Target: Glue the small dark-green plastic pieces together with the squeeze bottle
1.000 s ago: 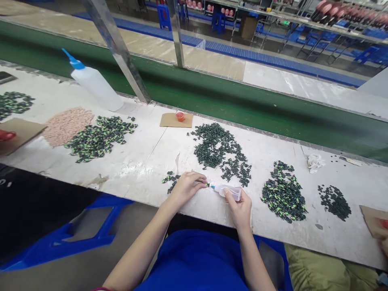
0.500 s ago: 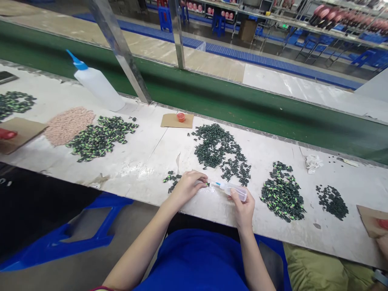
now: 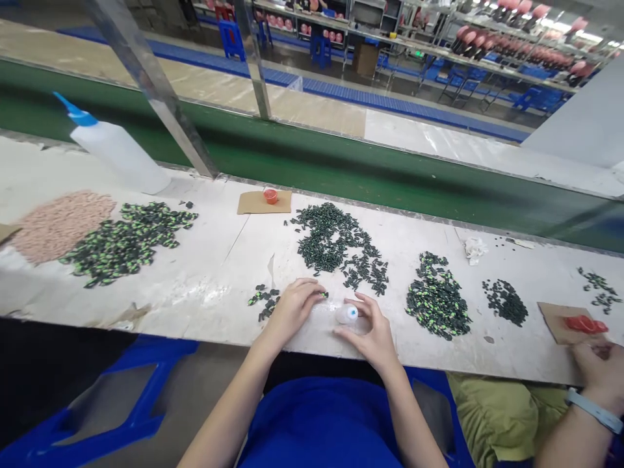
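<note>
My left hand (image 3: 295,305) is closed in a pinch on a small black-and-green piece (image 3: 324,295) that pokes out past the fingertips. A small translucent squeeze bottle (image 3: 345,316) with a blue tip stands upright on the table. Around it, with thumb and fingers spread, is my right hand (image 3: 374,330), its fingers open at the bottle's side. Beyond my hands lies a heap of dark green pieces (image 3: 326,240). A few black-and-green pieces (image 3: 264,300) lie left of my left hand.
A large white bottle (image 3: 121,156) stands back left beside pinkish pieces (image 3: 63,224) and a black-and-green heap (image 3: 121,244). A red cup (image 3: 270,195) sits on cardboard (image 3: 248,203). Rightward are another heap (image 3: 436,299), black bits (image 3: 507,303) and a co-worker's hand (image 3: 597,364).
My right hand has gone from holding the small bottle tilted toward the left hand to open fingers around it, now upright on the table. The view has shifted right.
</note>
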Demonstrator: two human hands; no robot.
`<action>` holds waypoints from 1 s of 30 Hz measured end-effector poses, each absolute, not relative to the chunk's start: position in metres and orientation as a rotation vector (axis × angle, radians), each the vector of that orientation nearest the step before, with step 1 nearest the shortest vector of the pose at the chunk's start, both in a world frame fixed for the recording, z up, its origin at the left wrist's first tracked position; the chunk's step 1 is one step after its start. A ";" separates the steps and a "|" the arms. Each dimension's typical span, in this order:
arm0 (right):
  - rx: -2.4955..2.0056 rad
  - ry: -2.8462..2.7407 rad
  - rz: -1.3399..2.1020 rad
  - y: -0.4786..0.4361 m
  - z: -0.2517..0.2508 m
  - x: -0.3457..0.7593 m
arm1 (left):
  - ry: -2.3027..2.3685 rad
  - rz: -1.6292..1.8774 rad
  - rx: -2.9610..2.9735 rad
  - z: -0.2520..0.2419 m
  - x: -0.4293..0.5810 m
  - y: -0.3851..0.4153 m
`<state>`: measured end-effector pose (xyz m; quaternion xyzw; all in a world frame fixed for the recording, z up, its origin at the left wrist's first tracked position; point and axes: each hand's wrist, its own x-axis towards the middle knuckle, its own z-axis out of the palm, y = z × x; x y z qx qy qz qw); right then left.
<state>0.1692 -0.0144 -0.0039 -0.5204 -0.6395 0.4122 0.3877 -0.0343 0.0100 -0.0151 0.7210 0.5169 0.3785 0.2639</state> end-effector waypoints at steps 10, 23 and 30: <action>-1.374 -2.085 0.397 0.032 0.006 0.245 | 1.444 1.045 1.847 -0.007 -0.028 0.008; -1.394 -1.992 0.507 0.062 0.003 0.223 | 1.394 1.087 1.822 0.005 -0.018 0.017; -1.228 -1.852 0.888 0.058 0.015 0.184 | 1.433 1.115 1.693 0.000 -0.003 0.036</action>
